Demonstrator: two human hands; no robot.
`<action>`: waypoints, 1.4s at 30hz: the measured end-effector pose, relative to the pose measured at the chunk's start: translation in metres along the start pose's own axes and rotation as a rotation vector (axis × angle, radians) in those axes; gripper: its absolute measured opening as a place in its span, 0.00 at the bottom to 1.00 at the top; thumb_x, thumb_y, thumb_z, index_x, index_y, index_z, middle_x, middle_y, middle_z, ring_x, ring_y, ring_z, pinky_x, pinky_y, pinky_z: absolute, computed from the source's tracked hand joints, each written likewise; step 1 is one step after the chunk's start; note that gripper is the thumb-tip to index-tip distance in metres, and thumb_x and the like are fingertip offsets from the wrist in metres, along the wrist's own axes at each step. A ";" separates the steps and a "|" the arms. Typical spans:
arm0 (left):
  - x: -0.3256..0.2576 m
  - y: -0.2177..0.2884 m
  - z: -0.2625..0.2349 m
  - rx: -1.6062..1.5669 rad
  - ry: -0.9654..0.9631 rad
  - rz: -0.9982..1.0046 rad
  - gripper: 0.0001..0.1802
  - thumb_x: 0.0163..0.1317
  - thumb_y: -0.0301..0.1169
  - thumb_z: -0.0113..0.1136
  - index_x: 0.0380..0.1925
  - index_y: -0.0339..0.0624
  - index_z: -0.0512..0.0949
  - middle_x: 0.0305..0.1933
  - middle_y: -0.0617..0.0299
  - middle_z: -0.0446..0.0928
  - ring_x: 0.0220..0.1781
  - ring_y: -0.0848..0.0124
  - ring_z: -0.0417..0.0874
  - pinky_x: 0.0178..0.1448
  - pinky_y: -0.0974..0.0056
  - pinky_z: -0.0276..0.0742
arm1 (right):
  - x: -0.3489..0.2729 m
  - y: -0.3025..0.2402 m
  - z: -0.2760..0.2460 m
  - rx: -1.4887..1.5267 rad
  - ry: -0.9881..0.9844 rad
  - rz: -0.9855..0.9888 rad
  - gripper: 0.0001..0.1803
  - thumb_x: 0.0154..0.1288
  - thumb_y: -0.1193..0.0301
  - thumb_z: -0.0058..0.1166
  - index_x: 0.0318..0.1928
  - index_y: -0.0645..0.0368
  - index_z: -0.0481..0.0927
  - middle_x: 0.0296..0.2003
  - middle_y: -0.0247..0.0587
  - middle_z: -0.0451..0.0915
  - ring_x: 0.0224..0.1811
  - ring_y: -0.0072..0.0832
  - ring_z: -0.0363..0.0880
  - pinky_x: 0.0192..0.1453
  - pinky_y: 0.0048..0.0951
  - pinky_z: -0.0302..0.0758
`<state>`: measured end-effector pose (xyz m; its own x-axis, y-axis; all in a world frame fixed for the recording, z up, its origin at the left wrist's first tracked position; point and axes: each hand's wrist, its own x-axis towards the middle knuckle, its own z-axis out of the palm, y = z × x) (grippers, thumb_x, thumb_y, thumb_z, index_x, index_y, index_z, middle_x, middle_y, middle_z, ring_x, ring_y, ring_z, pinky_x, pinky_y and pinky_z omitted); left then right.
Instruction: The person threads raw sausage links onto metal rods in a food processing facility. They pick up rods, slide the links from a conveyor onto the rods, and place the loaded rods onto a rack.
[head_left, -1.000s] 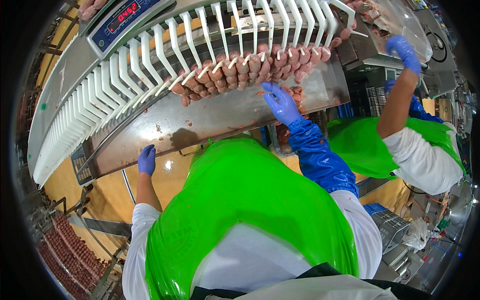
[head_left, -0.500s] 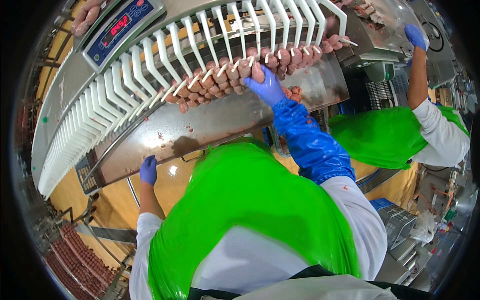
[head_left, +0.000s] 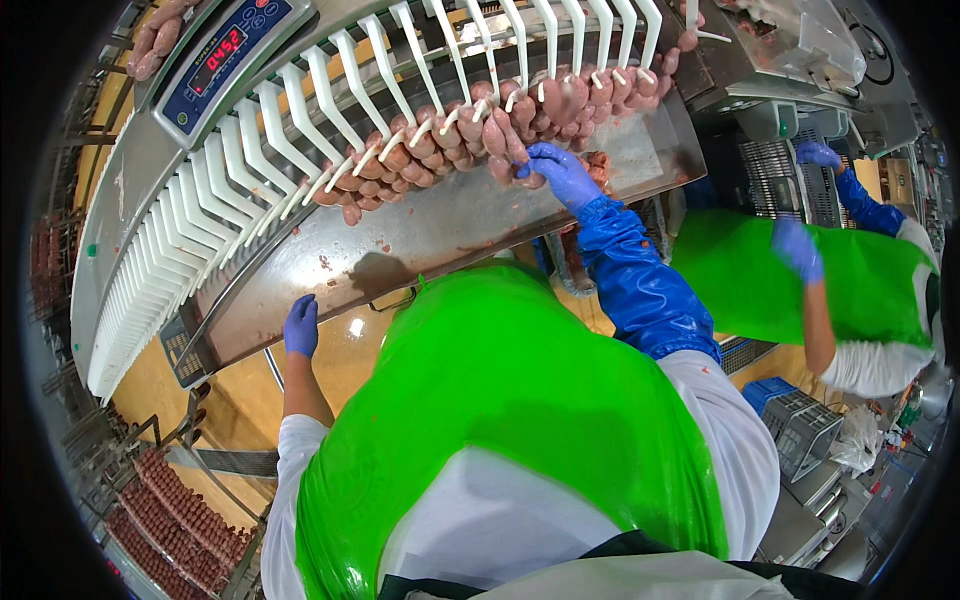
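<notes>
My right hand (head_left: pixel 556 172), in a purple glove with a blue sleeve cover, reaches up to a string of pink sausages (head_left: pixel 452 152) that hangs from the white hooks (head_left: pixel 300 130) of a conveyor. Its fingers close on the links at the right part of the row. My left hand (head_left: pixel 300 325), also gloved in purple, rests on the lower edge of the steel tray (head_left: pixel 420 235) under the hooks. A bright green apron (head_left: pixel 500 420) covers my front.
A scale display (head_left: pixel 225 55) sits above the hooks at the top left. A co-worker in a green apron (head_left: pixel 800 280) stands at the right beside a steel machine (head_left: pixel 780 60). Racks of sausages (head_left: pixel 170 510) hang at the lower left. A blue crate (head_left: pixel 775 395) lies at the right.
My right hand has risen from the tray to the hanging sausages and taken hold of them. The hooks carried the string along. The co-worker's arm came down from the machine.
</notes>
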<state>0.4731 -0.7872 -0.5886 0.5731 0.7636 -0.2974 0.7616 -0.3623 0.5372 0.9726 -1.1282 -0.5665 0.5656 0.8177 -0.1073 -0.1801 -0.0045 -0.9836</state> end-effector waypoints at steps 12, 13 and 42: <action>0.025 0.038 0.004 0.014 -0.065 0.035 0.16 0.68 0.36 0.59 0.51 0.39 0.81 0.50 0.54 0.83 0.53 0.66 0.82 0.60 0.64 0.74 | -0.010 -0.006 0.013 -0.186 -0.127 0.140 0.14 0.71 0.65 0.46 0.37 0.60 0.81 0.31 0.34 0.80 0.37 0.23 0.77 0.47 0.25 0.72; 0.024 0.041 0.003 0.023 -0.071 0.026 0.16 0.68 0.36 0.59 0.50 0.39 0.81 0.50 0.53 0.83 0.53 0.66 0.82 0.60 0.64 0.74 | -0.008 -0.009 0.017 -0.163 -0.124 0.115 0.14 0.71 0.63 0.46 0.37 0.60 0.81 0.31 0.34 0.79 0.37 0.23 0.77 0.47 0.26 0.72; 0.021 0.055 0.009 0.022 0.004 0.071 0.16 0.68 0.37 0.58 0.49 0.38 0.81 0.48 0.50 0.83 0.50 0.62 0.84 0.57 0.61 0.76 | 0.002 0.053 -0.094 -0.167 0.314 -0.010 0.25 0.74 0.58 0.50 0.57 0.68 0.73 0.42 0.39 0.79 0.41 0.27 0.78 0.47 0.28 0.76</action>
<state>0.5295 -0.7955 -0.5723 0.6245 0.7379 -0.2558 0.7257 -0.4273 0.5392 1.0403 -1.1810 -0.6325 0.7913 0.6011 -0.1118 -0.0545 -0.1128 -0.9921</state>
